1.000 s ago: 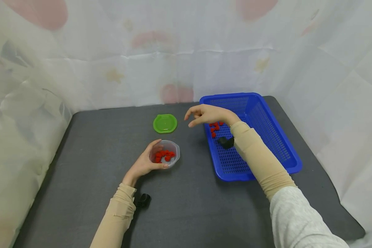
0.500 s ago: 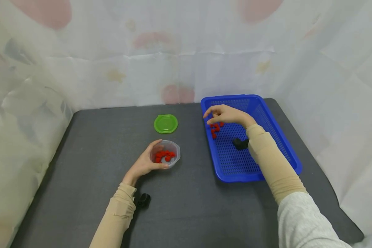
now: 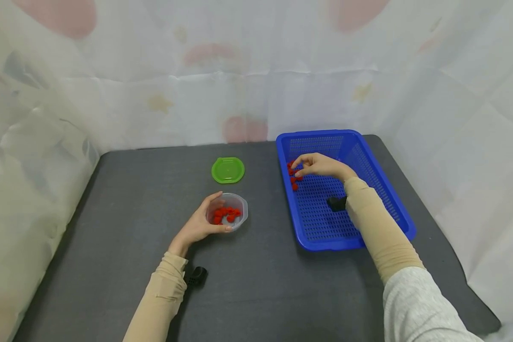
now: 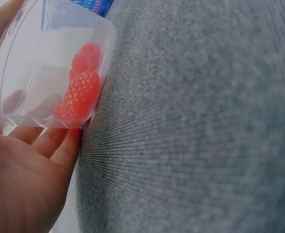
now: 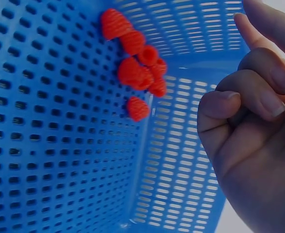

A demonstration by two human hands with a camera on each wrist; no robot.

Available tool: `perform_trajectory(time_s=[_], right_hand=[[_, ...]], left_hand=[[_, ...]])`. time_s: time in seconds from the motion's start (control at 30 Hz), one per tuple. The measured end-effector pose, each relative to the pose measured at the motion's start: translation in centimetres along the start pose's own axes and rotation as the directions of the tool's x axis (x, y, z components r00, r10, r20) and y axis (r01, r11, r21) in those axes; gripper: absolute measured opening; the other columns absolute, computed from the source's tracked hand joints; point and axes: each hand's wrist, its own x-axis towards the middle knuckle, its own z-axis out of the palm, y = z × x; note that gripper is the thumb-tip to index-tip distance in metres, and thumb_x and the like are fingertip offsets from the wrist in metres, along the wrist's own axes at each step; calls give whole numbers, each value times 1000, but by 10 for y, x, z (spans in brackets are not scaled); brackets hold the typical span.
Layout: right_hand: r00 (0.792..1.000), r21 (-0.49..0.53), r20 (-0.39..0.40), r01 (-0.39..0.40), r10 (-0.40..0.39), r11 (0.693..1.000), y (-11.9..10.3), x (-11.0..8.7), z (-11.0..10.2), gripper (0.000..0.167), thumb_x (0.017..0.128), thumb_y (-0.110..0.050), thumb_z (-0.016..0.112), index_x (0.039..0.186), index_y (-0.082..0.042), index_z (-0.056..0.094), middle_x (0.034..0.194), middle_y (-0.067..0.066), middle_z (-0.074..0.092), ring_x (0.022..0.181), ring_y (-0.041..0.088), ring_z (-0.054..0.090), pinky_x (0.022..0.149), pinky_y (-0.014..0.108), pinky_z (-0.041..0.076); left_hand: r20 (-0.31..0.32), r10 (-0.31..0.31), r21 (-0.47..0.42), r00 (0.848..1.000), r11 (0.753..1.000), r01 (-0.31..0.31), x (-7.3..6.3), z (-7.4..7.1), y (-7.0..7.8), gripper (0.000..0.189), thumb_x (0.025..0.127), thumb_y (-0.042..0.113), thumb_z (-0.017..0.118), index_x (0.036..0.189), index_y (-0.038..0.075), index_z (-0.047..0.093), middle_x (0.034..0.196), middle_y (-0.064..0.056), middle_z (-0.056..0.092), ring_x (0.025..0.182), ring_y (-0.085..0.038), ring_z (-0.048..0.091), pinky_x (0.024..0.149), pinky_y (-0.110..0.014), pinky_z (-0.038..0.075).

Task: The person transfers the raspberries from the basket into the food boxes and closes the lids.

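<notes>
Blue basket [image 3: 320,223] on counter [image 3: 256,285]. Right hand [image 3: 318,165] inside basket, grip loosely parted, nothing visibly held. Left hand [image 3: 196,225] curls grip round clear container [image 3: 237,202]. Red raspberries [image 3: 227,212]: some in container, others along basket's left wall.

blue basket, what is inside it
Red berries clustered by the left wall, near the right hand. In the head view, that hand and its sleeve hide part of the basket floor.

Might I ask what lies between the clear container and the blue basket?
In the head view, only bare dark tabletop separates the container from the basket.
</notes>
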Motion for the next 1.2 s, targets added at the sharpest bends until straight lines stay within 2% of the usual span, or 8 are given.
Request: perform_trajectory(time_s=[0.2,0.37,0.47,0.57,0.7,0.8,1.07,1.2], right_hand=[[999,4,44,-3,3,1000,10,7,2,34,89,-19,63,118,-3,57,66,-2,43,66,17,35,71,35,31],[999,-39,41,13,-11,999,15,10,6,30,90,-17,61,116,-2,58,63,-3,33,55,12,30,63,30,29],[999,-54,41,3,-1,999,19,13,8,29,91,-15,58,117,-2,57,76,5,49,67,16,38,70,32,33],[999,-70,46,-12,15,997,26,17,9,29,93,-14,56,119,-3,57,104,14,59,89,22,48,82,36,38],[998,-79,41,-36,39,996,32,17,9,30,93,-12,53,122,-3,54,122,18,57,114,29,51,96,45,39],[998,-83,27,-59,62,995,37,17,8,32,93,-13,54,124,-3,53,132,18,51,123,32,45,102,50,36],[992,-124,-25,-122,120,985,46,16,7,35,91,-16,58,124,-6,53,131,18,48,107,28,46,93,44,38],[990,-122,-28,-137,135,983,47,16,7,35,91,-17,58,124,-7,53,134,18,46,109,28,45,95,46,37]], left_hand=[[-2,2,-12,1000,1000,-2,0,1,-1,99,69,18,83,147,20,22,144,-11,40,134,-29,36,109,-51,28],[6,2,-19,1000,1000,-2,-1,1,4,99,70,16,82,147,17,20,145,-14,38,135,-31,34,110,-53,26],[0,-1,-3,1000,1000,1,-2,1,7,99,70,16,82,147,15,20,144,-14,39,134,-32,35,110,-54,26],[-14,-7,19,1000,1000,7,-2,1,7,99,69,20,83,147,16,22,143,-12,42,133,-30,37,109,-53,27],[-20,-11,29,1000,1000,11,-2,0,6,100,68,22,84,147,18,22,142,-11,42,133,-29,38,109,-53,27],[-19,-8,29,1000,1000,9,-2,1,5,100,69,22,83,147,18,22,142,-10,42,132,-29,38,109,-52,28],[-17,-6,1,1000,1000,6,-2,1,2,97,70,17,82,147,21,23,143,-12,41,133,-30,37,110,-53,26],[-17,-10,-5,1000,1000,10,-2,2,1,97,70,16,82,146,22,23,143,-13,40,134,-30,36,110,-53,25]])
